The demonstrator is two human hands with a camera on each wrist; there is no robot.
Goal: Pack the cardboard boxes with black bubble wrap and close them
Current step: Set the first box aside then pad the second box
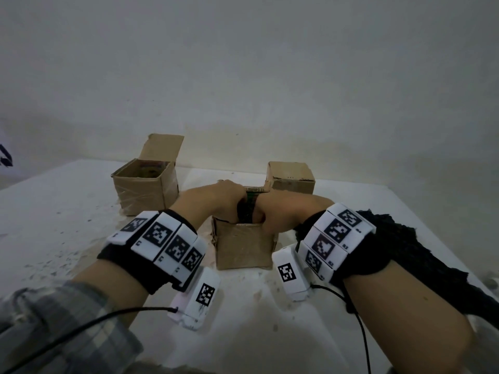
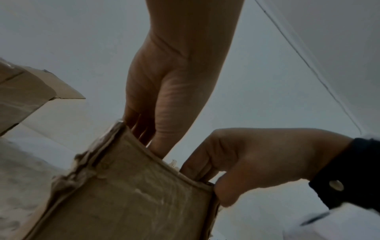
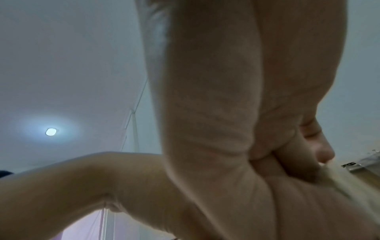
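Note:
A small cardboard box [image 1: 243, 248] stands at the table's middle with both my hands in its open top. My left hand [image 1: 232, 209] reaches down inside with straight fingers [image 2: 141, 123]; their tips are hidden behind the near wall [image 2: 131, 194]. My right hand [image 1: 266, 220] pinches the box's near right rim, fingers inside and thumb [image 2: 226, 194] outside. Dark material [image 1: 247, 210], apparently black bubble wrap, shows between the hands. More black bubble wrap [image 1: 405, 255] lies on the table under my right forearm.
An open box [image 1: 145, 190] with its flap up stands at the back left. A closed box [image 1: 290, 176] sits at the back right. The white table [image 1: 54, 225] ends at a pale wall behind the boxes. Cables trail from both wristbands.

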